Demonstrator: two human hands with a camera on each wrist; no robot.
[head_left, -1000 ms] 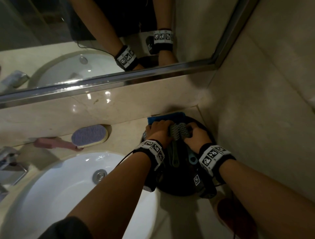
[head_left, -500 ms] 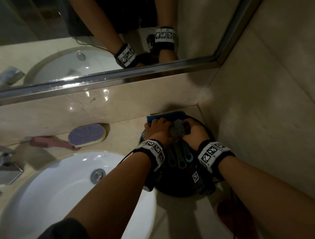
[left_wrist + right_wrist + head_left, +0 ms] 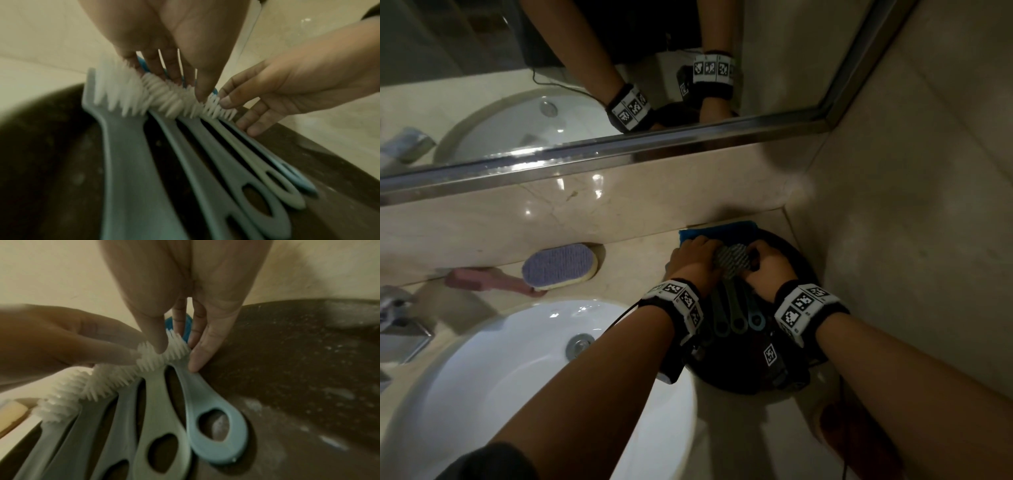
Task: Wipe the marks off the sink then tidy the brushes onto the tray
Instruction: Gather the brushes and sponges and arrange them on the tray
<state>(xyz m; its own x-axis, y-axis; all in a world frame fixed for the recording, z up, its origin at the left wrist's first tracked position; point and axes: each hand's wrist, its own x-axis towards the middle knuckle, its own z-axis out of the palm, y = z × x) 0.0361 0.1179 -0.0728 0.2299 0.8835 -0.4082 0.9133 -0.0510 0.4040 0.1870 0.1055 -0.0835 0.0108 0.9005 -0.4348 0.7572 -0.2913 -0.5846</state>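
Several pale green and blue brushes (image 3: 736, 308) lie side by side on a dark round tray (image 3: 804, 270) right of the white sink (image 3: 517, 377), handles toward me. My left hand (image 3: 695, 260) and right hand (image 3: 767, 270) meet over the white bristle heads. In the left wrist view my left hand (image 3: 164, 48) pinches the heads of the brushes (image 3: 185, 146), thumb in front, fingers behind. In the right wrist view my right hand (image 3: 195, 280) presses its thumb into the bristles and holds the neck of the blue brush (image 3: 205, 402).
A blue cloth (image 3: 722, 228) lies behind the tray against the backsplash. A scrub brush (image 3: 560, 265) with purple bristles and a pink handle leans at the backsplash left of the tray. A faucet (image 3: 397, 315) is at far left. The wall (image 3: 893, 240) closes the right side.
Both hands stay on the brush heads. The handles, one long and one ring showing before, now lie close together in a neat row of three.
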